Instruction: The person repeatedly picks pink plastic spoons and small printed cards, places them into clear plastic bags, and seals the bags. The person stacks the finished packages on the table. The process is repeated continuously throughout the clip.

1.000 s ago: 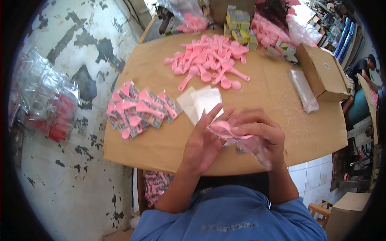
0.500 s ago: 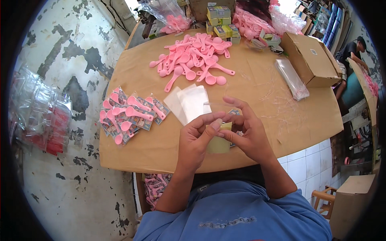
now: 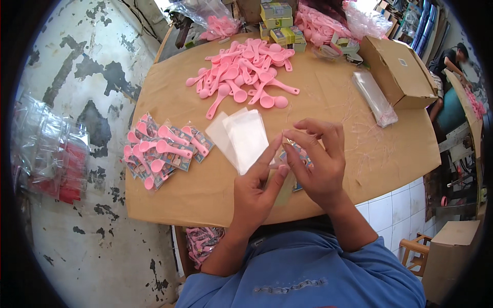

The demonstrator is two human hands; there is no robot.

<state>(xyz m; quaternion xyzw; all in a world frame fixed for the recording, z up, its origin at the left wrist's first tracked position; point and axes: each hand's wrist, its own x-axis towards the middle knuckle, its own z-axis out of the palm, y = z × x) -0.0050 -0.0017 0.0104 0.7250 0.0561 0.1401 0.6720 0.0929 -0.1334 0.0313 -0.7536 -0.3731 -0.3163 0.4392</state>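
Note:
My left hand (image 3: 254,192) and my right hand (image 3: 321,161) meet above the near part of the table. Thumb and index finger of the left are closed on what looks like a clear plastic bag, barely visible. My right thumb and fingertips pinch at its upper edge; what exactly they grip is too thin to make out. Under the hands lie a printed card (image 3: 298,186), partly covered, and a pale green piece (image 3: 283,196). Just beyond my left hand sits a stack of clear bags (image 3: 246,138). Packed pink spoons on cards (image 3: 164,149) are piled at the left.
A heap of loose pink spoons (image 3: 241,72) covers the far middle of the table (image 3: 328,108). At the right are a bundle of clear sleeves (image 3: 375,97), thin clear strips (image 3: 370,138) and a cardboard box (image 3: 398,72). Card stacks (image 3: 277,23) stand behind. Another person (image 3: 452,64) sits far right.
My right fingers have lifted and curled in to a pinch near the left index fingertip. The left hand has turned slightly, its index finger now pointing up. The view has shifted a little.

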